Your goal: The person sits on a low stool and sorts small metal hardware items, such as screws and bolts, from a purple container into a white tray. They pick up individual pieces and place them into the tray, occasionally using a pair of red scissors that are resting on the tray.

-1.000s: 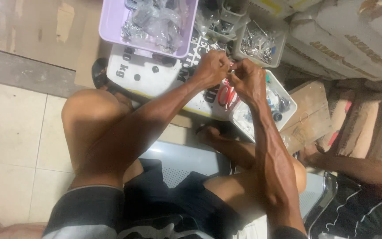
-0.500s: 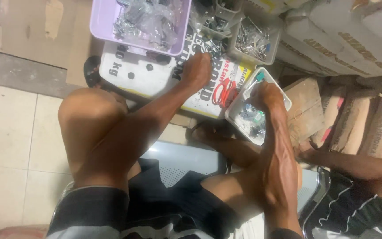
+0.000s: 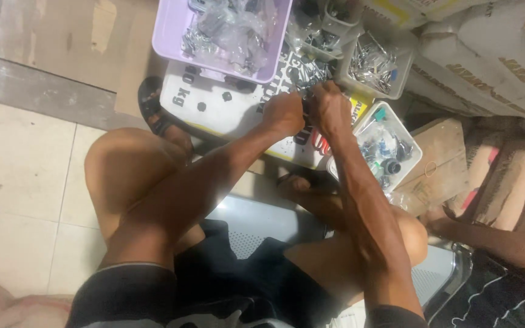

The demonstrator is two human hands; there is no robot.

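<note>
My left hand (image 3: 282, 114) and my right hand (image 3: 329, 108) meet close together over a white printed sack (image 3: 214, 109) on the floor. Their fingers pinch a small dark part (image 3: 305, 97) between them; its shape is too small to tell. Just beyond the hands lies a heap of small metal parts (image 3: 302, 70). A white square tub (image 3: 390, 146) with small dark and teal pieces sits right of my right forearm.
A lilac basket (image 3: 171, 33) of bagged metal parts stands at the back. A grey tub (image 3: 396, 88) of metal pieces is beside it. Cardboard boxes (image 3: 493, 54) fill the right side. Another person's arm (image 3: 499, 240) reaches in at the lower right. A sandal (image 3: 153, 106) lies left.
My right hand has come back from the white square tub to meet my left hand. Both hands now sit a little farther from me, near the heap of metal parts.
</note>
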